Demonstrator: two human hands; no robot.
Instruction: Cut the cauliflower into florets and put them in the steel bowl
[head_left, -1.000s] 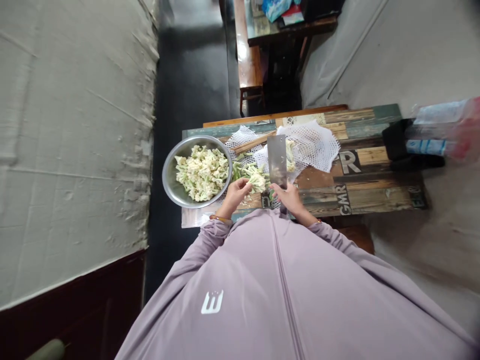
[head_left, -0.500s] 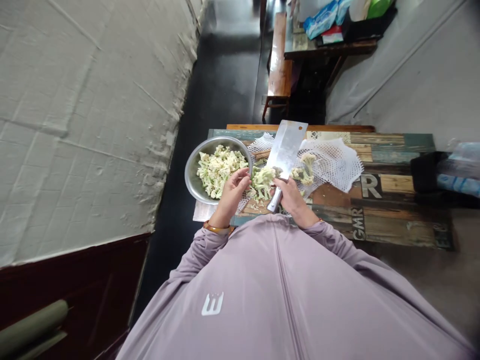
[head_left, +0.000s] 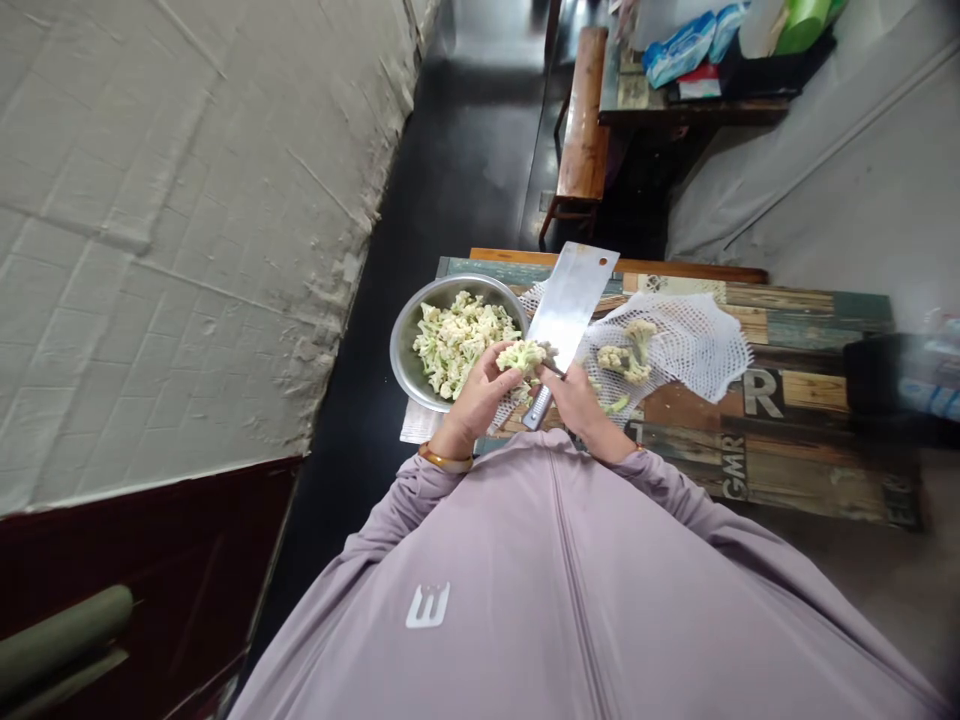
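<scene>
My right hand (head_left: pixel 576 398) is closed around the handle of a wide cleaver (head_left: pixel 574 300), its blade pointing up and away from me. In my left hand (head_left: pixel 484 393) is a piece of cauliflower (head_left: pixel 521 355), gripped between thumb and fingers close to the blade's base. Just left of it stands a metal bowl (head_left: pixel 406 365) heaped with cut cauliflower florets (head_left: pixel 465 335). To the right of the cleaver, more cauliflower (head_left: pixel 631 352) lies on a white mesh net (head_left: pixel 694 340). The cleaver's edge near the held piece is partly hidden by my fingers.
Beneath everything is a patchwork wooden table (head_left: pixel 810 400) with painted letters. A wooden bench (head_left: pixel 583 130) and another table (head_left: pixel 626 95) with packages stand beyond it. A pale rough wall (head_left: pixel 225 220) rises at the left, and a dark bundle (head_left: pixel 870 370) sits at right.
My left hand was loose beside the bowl's rim and now grips the cauliflower piece, which is lifted between both hands. The cleaver stays in my right hand. The view has shifted slightly.
</scene>
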